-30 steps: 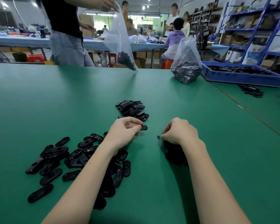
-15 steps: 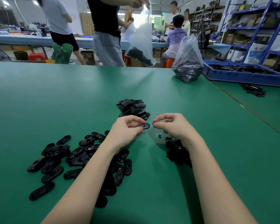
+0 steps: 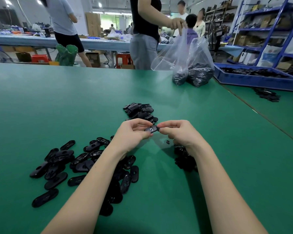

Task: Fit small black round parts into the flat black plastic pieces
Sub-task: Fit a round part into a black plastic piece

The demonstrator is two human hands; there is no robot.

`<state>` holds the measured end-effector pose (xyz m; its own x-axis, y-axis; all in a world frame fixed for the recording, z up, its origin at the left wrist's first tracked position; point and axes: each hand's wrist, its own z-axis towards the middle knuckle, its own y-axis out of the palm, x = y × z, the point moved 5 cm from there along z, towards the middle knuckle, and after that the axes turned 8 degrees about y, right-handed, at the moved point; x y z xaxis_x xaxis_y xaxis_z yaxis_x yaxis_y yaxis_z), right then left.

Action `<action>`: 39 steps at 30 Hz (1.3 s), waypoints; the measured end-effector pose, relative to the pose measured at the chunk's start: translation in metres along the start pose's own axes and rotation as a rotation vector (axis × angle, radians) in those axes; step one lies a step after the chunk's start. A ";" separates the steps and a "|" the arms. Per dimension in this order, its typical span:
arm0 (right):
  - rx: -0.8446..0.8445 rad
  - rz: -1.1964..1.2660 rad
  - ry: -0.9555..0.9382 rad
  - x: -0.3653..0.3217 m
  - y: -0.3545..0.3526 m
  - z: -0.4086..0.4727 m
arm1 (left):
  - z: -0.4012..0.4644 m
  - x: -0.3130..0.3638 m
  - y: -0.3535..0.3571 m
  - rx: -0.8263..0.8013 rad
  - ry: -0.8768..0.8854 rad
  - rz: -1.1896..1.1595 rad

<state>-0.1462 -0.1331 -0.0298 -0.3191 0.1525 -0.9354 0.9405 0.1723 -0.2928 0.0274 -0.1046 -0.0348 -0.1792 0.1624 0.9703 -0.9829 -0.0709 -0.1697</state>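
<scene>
My left hand [image 3: 132, 135] pinches a flat black oval plastic piece [image 3: 151, 129] above the green table [image 3: 57, 102]. My right hand [image 3: 179, 132] meets it from the right, its thumb and fingertip pinched at the piece's right end; whatever small part it holds is hidden. Loose flat pieces [image 3: 61, 164] lie spread at the lower left, partly under my left forearm. A heap of small black round parts [image 3: 184, 159] sits under my right wrist, with one stray round part [image 3: 168, 142] beside it. A stack of flat pieces [image 3: 139, 111] lies just beyond my hands.
Two clear plastic bags of black parts [image 3: 193, 75] stand at the far right of the table; a person [image 3: 144, 31] behind the table holds one by its top. A blue tray [image 3: 254, 81] of black parts sits on the neighbouring table, right. Other people stand beyond.
My right hand rose from the round-parts heap and came to the piece held by my left hand. The person behind the table moved right and set a bag down beside the other.
</scene>
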 end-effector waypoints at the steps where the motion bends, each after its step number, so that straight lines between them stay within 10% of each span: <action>1: -0.005 -0.003 -0.012 -0.001 0.001 0.000 | 0.000 -0.001 -0.001 0.005 -0.003 0.003; 39: 0.161 -0.344 -0.088 -0.005 0.011 0.008 | 0.000 0.001 -0.001 0.043 0.021 0.223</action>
<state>-0.1339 -0.1396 -0.0301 -0.6147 0.0269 -0.7883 0.7886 0.0432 -0.6134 0.0283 -0.1045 -0.0338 -0.3928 0.1585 0.9059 -0.9165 -0.1488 -0.3714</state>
